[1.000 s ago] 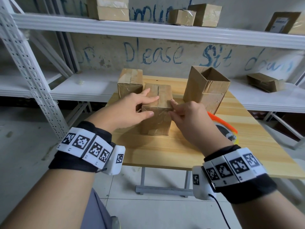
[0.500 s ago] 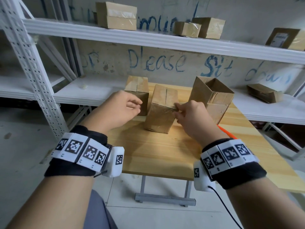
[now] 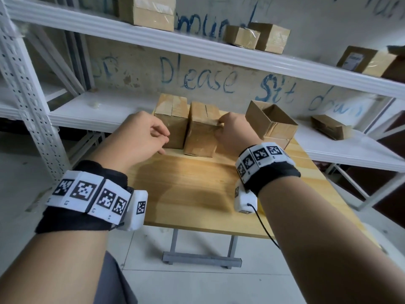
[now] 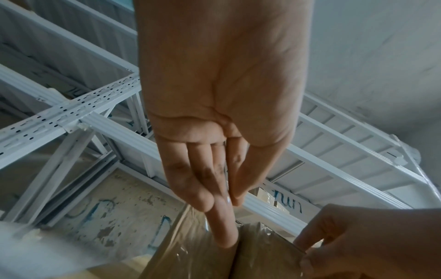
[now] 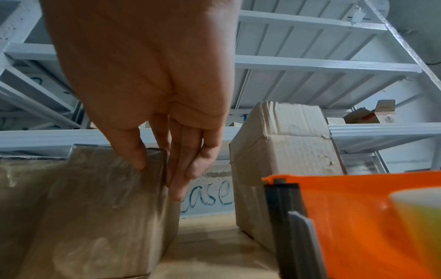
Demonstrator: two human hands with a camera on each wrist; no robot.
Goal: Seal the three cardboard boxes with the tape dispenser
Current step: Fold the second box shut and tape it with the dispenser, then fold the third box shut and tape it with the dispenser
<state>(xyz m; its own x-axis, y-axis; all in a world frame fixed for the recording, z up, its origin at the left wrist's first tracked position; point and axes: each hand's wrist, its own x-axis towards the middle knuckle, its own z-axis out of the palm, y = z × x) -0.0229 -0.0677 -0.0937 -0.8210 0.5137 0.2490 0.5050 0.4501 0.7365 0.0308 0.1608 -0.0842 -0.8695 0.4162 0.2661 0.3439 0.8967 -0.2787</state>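
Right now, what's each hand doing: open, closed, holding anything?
Left hand: fingers loosely curled, holding nothing, beside the left box.
Right hand: pinching the middle box at its top right corner.

We look down from head height onto the tabletop [image 3: 197, 183]. Our wrist views sit close, angled upward. All share the middle taped box [image 3: 202, 130].

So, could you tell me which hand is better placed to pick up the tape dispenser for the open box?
Right. The tape dispenser lies just beside the right hand, near the open box; the left hand is across the table, beyond both closed boxes.
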